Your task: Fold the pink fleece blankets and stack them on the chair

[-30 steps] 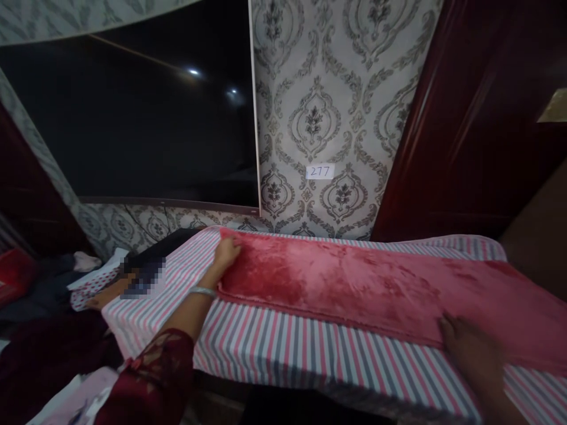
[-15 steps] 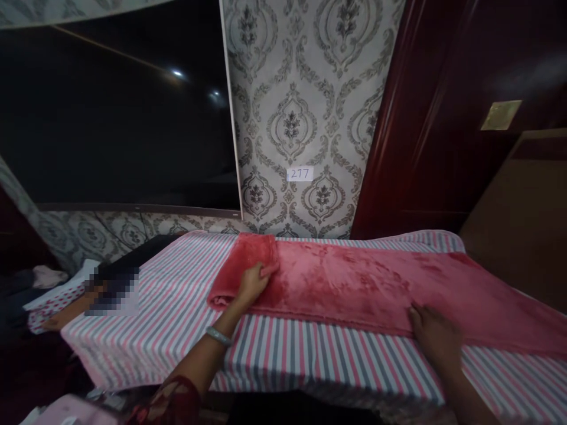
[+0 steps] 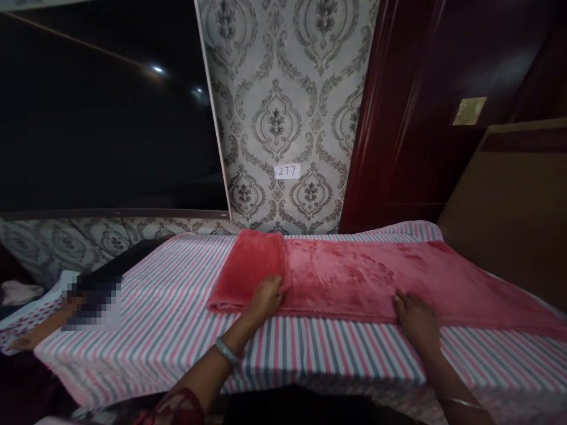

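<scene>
A long red plush blanket (image 3: pixel 345 277) lies across the striped cloth, its left end folded over into a flap (image 3: pixel 252 254). The flap's right edge runs from back to front. At the near end of that edge, my left hand (image 3: pixel 267 296) is closed on the blanket, its fingertips curled in. A pale bangle (image 3: pixel 227 350) circles the left wrist. My right hand (image 3: pixel 417 321) rests on the blanket's near edge, further right, fingers apart and pressing on the plush.
A striped cloth (image 3: pixel 163 301) covers the table and hangs over its front. Behind it are a big dark screen (image 3: pixel 106 112) and a patterned wall with a paper label (image 3: pixel 287 171). A brown panel (image 3: pixel 518 218) leans at right. A dotted white cloth (image 3: pixel 38 316) lies at left.
The rolled left end has become a wider, flatter flap, its edge further right over the blanket. My left hand has come nearer the front. The view has turned slightly right.
</scene>
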`<state>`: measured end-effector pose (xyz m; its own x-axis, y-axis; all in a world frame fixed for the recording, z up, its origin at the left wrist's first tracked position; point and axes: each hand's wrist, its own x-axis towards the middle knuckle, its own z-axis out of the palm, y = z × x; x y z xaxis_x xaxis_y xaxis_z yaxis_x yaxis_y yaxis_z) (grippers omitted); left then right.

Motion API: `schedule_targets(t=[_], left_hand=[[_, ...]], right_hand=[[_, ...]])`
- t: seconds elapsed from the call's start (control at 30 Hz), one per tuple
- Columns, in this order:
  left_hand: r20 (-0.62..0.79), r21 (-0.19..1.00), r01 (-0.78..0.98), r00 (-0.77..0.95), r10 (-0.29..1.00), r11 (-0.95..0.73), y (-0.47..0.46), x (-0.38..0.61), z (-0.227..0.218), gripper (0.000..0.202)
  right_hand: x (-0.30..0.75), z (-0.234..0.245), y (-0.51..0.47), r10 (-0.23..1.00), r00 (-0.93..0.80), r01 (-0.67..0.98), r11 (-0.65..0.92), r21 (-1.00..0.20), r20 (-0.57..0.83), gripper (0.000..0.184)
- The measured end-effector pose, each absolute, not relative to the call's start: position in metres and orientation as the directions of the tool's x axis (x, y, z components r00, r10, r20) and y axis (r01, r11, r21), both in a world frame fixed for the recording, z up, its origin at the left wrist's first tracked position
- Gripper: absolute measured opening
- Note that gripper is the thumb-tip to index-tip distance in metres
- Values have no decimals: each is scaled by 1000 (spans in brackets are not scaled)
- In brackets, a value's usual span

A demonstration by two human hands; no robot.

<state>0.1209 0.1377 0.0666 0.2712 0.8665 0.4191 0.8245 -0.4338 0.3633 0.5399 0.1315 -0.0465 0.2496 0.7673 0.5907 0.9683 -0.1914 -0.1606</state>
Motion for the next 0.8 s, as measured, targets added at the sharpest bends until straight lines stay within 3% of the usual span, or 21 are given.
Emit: schedule_targets(t=[0.23, 0.33, 0.4, 0.5, 0.57, 0.8], left_hand=[[531, 320, 798, 295, 794, -511, 125, 119, 22, 42], [549, 282, 806, 309, 777, -520, 127, 119, 11, 51], [546, 266, 814, 314, 777, -517, 128, 119, 7, 51], [531, 261, 817, 323, 783, -515, 128, 119, 6, 51], [532, 249, 818, 332, 779, -519, 128, 118, 6, 50], [562, 150, 843, 358, 746, -517, 131, 116, -3, 63]], right_hand=[[538, -39, 130, 734, 301, 952, -191, -241, 609, 60], [521, -25, 141, 708, 230, 944, 4, -330, 667, 56], [494, -10, 157, 724, 190, 871, 187, -454, 663, 51], [432, 15, 189, 839, 174, 640, 301, -707, 515, 49], [387, 28, 215, 927, 152, 441, 248, -863, 344, 50], [281, 35, 302, 982, 22, 328, 171, -929, 189, 52]])
